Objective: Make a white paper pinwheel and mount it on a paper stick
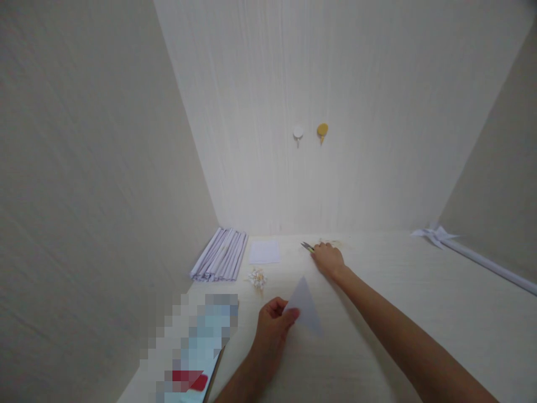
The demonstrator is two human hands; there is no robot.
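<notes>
Low in the middle of the head view, my left hand (pixel 274 322) pinches a white paper triangle (pixel 305 308) between thumb and fingers. The paper is held at its left side, with one corner pointing up. Farther out, close to the back wall, my right hand (pixel 328 258) is closed over the handles of a small pair of scissors (pixel 308 247). The blades stick out to the left of the hand, and most of the handles are hidden beneath it. Left of the scissors lies a small stack of white paper squares (pixel 264 252).
Rolled paper tubes (pixel 220 254) lie side by side at the back left. A small pile of white-tipped sticks (pixel 257 278) sits before the squares. A pixelated bluish panel (pixel 205 336) is at lower left. One long paper tube (pixel 490 262) lies along the right wall; two hooks (pixel 322 130) are on the back wall.
</notes>
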